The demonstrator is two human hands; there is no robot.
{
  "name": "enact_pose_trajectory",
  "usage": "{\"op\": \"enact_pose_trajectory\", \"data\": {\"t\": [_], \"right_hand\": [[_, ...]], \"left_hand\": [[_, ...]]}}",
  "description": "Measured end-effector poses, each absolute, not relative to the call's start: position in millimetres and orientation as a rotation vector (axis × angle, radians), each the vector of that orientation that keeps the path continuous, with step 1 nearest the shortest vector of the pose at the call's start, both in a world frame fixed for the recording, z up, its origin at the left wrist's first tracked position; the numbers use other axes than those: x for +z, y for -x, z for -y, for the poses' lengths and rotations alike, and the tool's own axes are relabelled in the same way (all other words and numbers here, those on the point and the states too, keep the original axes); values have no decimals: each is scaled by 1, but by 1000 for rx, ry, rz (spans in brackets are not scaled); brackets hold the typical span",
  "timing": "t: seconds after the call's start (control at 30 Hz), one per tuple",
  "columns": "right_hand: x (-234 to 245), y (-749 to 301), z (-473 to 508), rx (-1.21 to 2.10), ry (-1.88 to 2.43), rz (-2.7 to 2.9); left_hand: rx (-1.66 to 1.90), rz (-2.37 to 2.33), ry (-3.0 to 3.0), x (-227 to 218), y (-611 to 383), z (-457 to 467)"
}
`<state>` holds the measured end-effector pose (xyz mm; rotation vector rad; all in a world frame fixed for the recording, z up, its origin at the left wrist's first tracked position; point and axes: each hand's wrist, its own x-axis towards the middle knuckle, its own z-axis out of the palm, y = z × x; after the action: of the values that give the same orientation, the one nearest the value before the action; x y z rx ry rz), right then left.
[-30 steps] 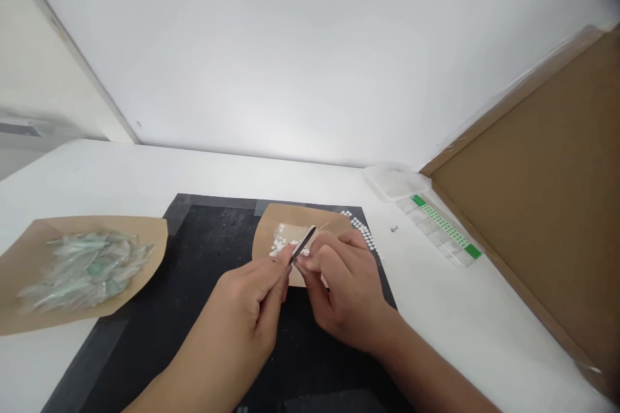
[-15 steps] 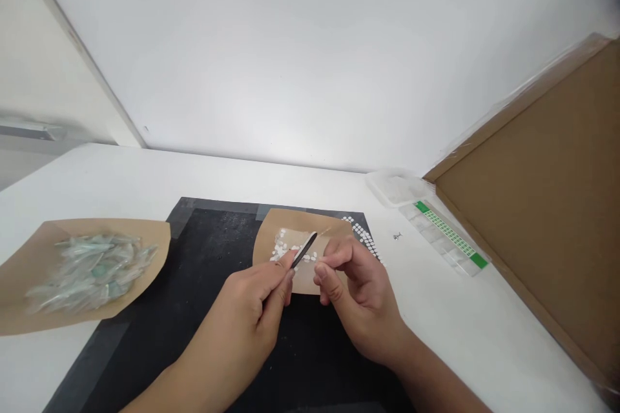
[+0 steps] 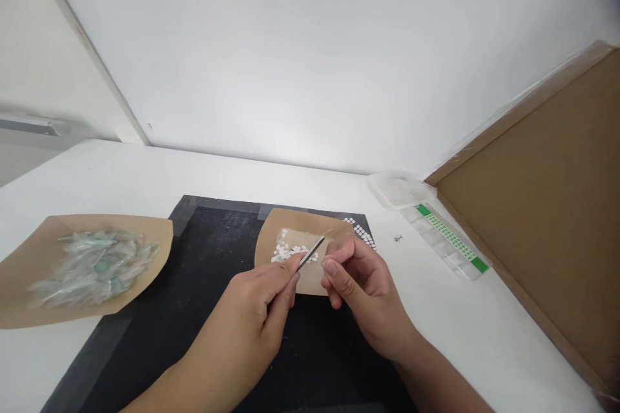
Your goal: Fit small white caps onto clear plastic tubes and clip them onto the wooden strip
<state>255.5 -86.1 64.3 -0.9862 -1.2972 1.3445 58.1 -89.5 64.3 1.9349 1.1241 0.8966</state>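
Observation:
My left hand (image 3: 252, 313) is closed on thin metal tweezers (image 3: 310, 253), whose tips point up and right over a small brown paper (image 3: 290, 227). Several tiny white round pieces (image 3: 287, 251) lie on that paper. My right hand (image 3: 361, 290) is beside the tweezer tips, thumb and forefinger pinched together on something too small to name. Both hands hover above a black mat (image 3: 213, 258) on the white table (image 3: 97, 174).
A larger brown paper (image 3: 145, 232) at the left carries a heap of clear and green plastic pieces (image 3: 90, 264). Right of the mat are a sheet of white dots (image 3: 361, 231), a clear lidded tray (image 3: 398, 188), a green-striped clear strip (image 3: 448, 235) and a leaning corkboard (image 3: 542, 206).
My right hand has drawn back a little to the right of the tweezers and its fingers have pinched together. The left hand lowered the tweezers slightly.

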Motion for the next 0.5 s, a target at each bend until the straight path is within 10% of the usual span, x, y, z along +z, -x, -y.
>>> {"op": "enact_pose_trajectory", "data": {"t": [0.5], "right_hand": [[55,-251,80,5,1155,2063]], "left_hand": [[856,-1138,-2002,58,-61,95]]}}
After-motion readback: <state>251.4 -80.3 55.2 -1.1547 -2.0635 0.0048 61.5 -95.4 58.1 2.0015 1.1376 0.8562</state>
